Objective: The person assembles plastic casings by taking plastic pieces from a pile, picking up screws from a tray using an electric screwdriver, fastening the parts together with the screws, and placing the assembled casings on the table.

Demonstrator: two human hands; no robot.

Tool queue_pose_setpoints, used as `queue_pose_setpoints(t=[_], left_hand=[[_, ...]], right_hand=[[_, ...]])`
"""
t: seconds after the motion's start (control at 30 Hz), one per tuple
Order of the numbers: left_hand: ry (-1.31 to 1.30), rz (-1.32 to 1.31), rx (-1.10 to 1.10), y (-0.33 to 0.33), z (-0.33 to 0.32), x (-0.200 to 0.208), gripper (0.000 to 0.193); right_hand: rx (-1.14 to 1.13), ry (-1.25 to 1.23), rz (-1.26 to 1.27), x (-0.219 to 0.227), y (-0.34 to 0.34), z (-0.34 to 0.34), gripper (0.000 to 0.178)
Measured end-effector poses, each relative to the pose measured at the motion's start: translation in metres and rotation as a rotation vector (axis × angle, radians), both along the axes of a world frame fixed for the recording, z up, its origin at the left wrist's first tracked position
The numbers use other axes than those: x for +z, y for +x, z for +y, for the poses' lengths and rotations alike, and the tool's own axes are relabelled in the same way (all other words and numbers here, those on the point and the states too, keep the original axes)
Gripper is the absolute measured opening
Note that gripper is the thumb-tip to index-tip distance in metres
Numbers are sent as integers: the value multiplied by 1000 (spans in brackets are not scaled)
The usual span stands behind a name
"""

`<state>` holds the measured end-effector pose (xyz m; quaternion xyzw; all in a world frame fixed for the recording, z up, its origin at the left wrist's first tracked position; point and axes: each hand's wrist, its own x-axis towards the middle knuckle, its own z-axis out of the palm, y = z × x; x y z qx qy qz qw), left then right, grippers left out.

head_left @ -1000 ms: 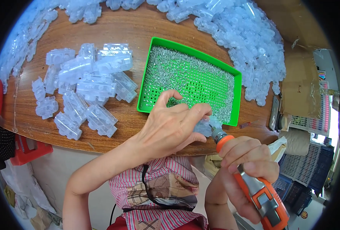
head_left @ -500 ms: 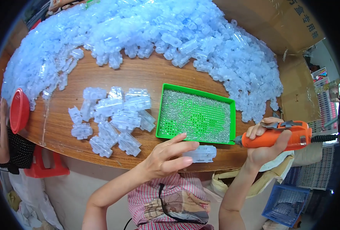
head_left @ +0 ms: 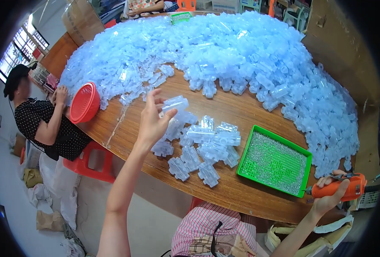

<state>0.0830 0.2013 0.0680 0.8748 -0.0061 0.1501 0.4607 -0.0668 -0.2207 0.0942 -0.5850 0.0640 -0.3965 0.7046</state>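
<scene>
My left hand reaches over the table, its fingers spread and thumb apart. A clear plastic housing is at its fingertips, above the left end of a loose group of similar clear housings; whether the fingers still touch it, I cannot tell. My right hand is wrapped round an orange electric screwdriver at the table's right front edge. Its tip points left, close to the right corner of a green tray that holds many small silvery screws.
A large heap of clear plastic parts curves round the back and right of the brown table. At left are a red basket, a red stool and a seated person in dotted clothing. Cardboard stands at right.
My left hand has moved from the front edge by the tray to the left over the group, and the housing has gone with it. The view has swung left; my right hand still grips the screwdriver.
</scene>
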Motion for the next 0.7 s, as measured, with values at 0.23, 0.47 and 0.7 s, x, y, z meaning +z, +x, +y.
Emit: queue_pose_setpoints(t=[0.23,0.47,0.7], left_hand=[[326,-10,-319,29,1,4,37],[490,156,-305,69,-26,-9,37],[135,632,-822,91,-11,-9,35]], right_hand=[[-1,-29,-8,0,0,4,46],[-11,-30,-26,1,2,11,43],[-23,-23,-29,-4,-2,3,42]])
